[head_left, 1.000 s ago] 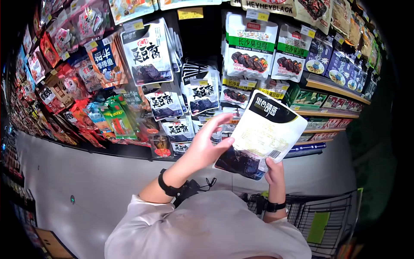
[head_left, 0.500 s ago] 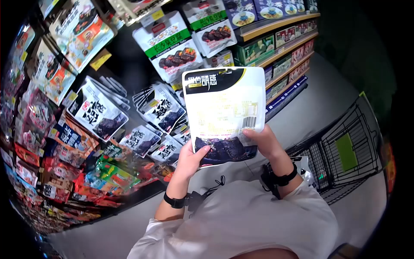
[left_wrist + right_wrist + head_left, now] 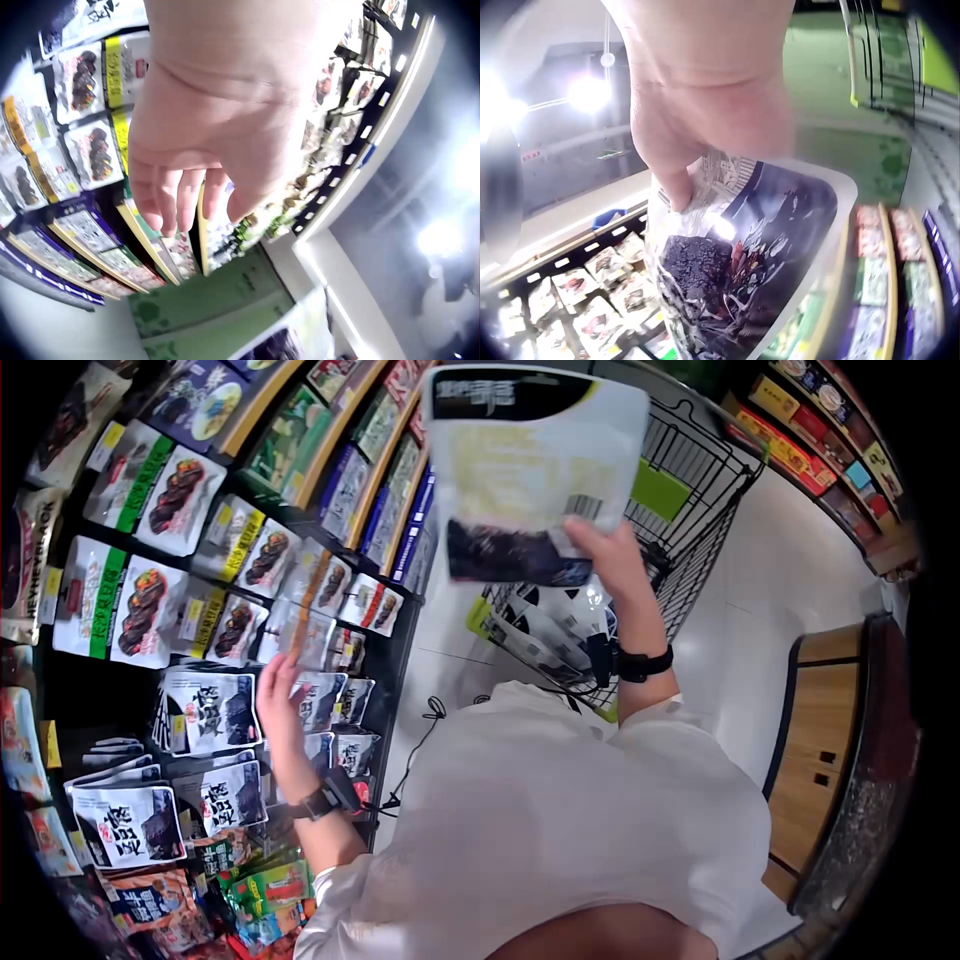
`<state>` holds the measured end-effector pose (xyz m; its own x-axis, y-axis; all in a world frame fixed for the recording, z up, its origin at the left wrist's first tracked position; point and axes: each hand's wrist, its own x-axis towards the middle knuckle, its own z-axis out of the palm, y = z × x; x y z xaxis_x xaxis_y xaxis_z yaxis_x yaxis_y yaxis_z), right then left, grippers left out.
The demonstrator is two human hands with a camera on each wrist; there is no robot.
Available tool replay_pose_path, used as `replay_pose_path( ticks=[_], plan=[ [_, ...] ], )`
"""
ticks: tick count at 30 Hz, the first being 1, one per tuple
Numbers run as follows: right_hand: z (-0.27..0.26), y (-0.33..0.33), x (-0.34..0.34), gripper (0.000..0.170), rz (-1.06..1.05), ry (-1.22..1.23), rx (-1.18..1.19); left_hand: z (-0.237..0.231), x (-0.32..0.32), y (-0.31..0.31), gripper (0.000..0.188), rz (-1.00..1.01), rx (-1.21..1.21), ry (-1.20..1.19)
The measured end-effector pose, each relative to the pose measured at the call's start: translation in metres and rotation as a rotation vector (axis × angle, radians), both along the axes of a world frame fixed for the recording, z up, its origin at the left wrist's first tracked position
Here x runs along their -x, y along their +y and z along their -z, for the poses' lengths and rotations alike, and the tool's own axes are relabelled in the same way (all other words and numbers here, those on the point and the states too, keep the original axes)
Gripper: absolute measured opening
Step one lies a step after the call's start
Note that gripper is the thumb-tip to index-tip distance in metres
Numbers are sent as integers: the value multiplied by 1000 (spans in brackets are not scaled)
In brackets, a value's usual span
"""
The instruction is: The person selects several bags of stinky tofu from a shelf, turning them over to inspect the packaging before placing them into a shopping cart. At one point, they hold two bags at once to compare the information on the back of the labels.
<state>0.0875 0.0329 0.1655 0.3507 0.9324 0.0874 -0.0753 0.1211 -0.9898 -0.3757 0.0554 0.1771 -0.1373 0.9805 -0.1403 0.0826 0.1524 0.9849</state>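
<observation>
My right hand [image 3: 612, 560] pinches a white-and-black snack pouch [image 3: 535, 470] by its lower right corner, thumb on the side with the barcode. The pouch hangs over the near end of the shopping cart in the head view. In the right wrist view the pouch [image 3: 739, 255] shows a picture of dark tofu pieces. My left hand [image 3: 281, 705] has let its fingers go loose beside the hanging white-and-black pouches [image 3: 215, 705]. Nothing lies in its grasp in the left wrist view, where the fingers [image 3: 169, 196] hang slightly bent.
A wire shopping cart [image 3: 708, 550] stands ahead on the right, with several white-and-black pouches [image 3: 562, 622] inside. Racks of hanging packets [image 3: 155, 485] and a tiered shelf [image 3: 375, 455] line the left. A wooden cabinet [image 3: 815, 745] is at the right, and a black cord [image 3: 418, 750] dangles near my waist.
The view has swung right from the rack toward the cart. My left hand has let go of the pouch and moved left, while my right hand carries it over toward the cart.
</observation>
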Motion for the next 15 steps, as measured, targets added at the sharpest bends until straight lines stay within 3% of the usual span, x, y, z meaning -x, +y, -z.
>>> replay_pose_path(
  ticks=[2,3,5,6,8,10,11,15],
  plan=[
    [-2,-14,-31,30,165,-167,28,38,52,12,35,-201,54,-65],
    [6,-19,-48,30,158,-174,33,52,73,12,35,-317,71,-95],
    [37,-26,-81,32,161,-568,344,75,109,4,37,-486,80,-172],
    [52,-26,-91,32,153,-572,345,84,125,0,37,-577,96,-209],
    [85,-27,-101,32,0,-786,565,108,164,-10,34,-718,135,-263],
    [110,-25,-99,29,-27,-969,699,113,188,-23,33,-726,152,-260],
    [135,-22,-104,39,-26,-999,696,122,205,-27,33,-797,154,-268],
    [199,-10,-110,41,-95,-1107,789,127,244,-44,39,-888,175,-279]
  ],
)
